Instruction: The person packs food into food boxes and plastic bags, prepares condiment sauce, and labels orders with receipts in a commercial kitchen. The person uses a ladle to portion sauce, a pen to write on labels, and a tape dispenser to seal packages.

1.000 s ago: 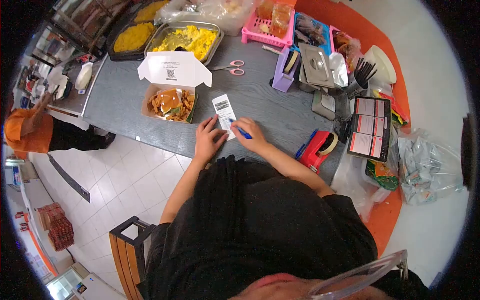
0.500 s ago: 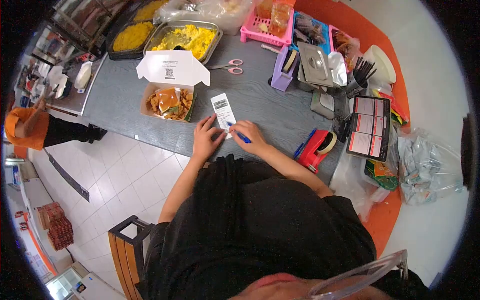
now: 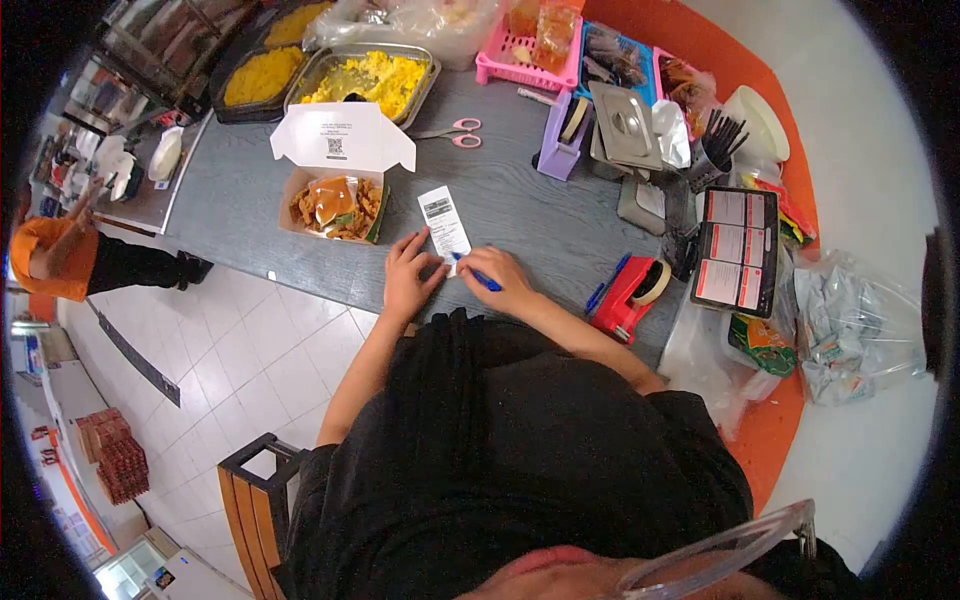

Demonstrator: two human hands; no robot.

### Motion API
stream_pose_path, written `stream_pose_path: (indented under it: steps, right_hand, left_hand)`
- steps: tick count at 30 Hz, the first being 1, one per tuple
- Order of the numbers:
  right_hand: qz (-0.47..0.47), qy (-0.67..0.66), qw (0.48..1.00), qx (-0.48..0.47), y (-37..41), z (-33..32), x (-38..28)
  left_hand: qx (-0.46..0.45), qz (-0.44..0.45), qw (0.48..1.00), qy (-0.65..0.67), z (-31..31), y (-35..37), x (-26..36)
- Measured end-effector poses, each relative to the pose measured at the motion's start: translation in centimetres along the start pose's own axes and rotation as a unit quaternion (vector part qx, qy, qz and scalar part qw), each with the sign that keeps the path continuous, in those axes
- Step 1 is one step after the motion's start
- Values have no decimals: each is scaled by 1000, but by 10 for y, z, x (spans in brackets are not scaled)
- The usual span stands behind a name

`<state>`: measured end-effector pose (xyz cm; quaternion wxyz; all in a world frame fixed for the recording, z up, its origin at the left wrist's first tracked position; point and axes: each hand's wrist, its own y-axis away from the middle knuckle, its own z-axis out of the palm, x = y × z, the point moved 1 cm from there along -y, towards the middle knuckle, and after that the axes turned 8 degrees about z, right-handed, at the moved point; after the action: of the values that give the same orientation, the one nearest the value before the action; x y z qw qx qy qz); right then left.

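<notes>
A printed paper receipt (image 3: 443, 225) lies on the grey table just ahead of me. My left hand (image 3: 408, 275) rests beside its lower left edge, fingers spread flat, fingertips at the paper. A blue pen (image 3: 486, 281) is gripped in my right hand (image 3: 505, 278), its tip on the lower part of the receipt. Beyond my left hand stands an open white takeaway box (image 3: 290, 212) with fried pieces of food and a sachet of orange sauce inside; its lid is folded back and shows a printed code.
Pink-handled scissors (image 3: 466, 133) lie near a tray of yellow food (image 3: 430, 85). To the right are a red tape dispenser (image 3: 625, 318), a purple tape dispenser (image 3: 562, 150) and a tablet (image 3: 735, 250). A person in an orange top (image 3: 50, 260) stands at the far left.
The pen tip has moved slightly down the receipt with my right hand. My left hand stays at the paper's edge. The whole view has shifted a little.
</notes>
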<state>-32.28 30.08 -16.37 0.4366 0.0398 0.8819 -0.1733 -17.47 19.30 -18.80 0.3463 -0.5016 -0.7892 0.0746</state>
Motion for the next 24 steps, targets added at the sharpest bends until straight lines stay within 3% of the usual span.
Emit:
stream_pose_path:
  steps: [4,7,10,12,13,15,17,19,21,22,24]
  right_hand:
    - [18,20,1000,1,-2,-6,0]
    - [-30,-4,999,-33,1,-5,2]
    - [7,25,1000,-8,4,-10,5]
    - [35,144,989,28,-2,-18,-2]
    - [29,143,989,30,-4,-19,-2]
    - [-56,263,963,-20,-7,-14,-1]
    - [-77,297,951,-42,-9,-6,3]
    - [-98,331,936,-66,-11,-2,3]
    - [-5,322,941,-106,-15,-4,3]
    - [-13,322,941,-106,-19,-6,4]
    - [107,359,924,-73,-21,-17,12]
  left_hand:
    - [8,2,1000,2,-2,-1,2]
    - [9,8,1000,4,0,0,0]
    - [2,11,1000,9,0,2,0]
    - [-2,17,1000,8,-5,3,1]
    - [44,-5,999,-15,-12,3,7]
    - [94,-23,994,-44,-27,-4,18]
    - [226,-128,949,-179,-44,-9,26]
    - [242,-149,932,-224,-53,-13,14]
    - [97,-163,975,-118,-51,-5,-11]
    - [103,-164,973,-122,-52,-4,-12]
    - [47,-123,991,-30,-48,4,-7]
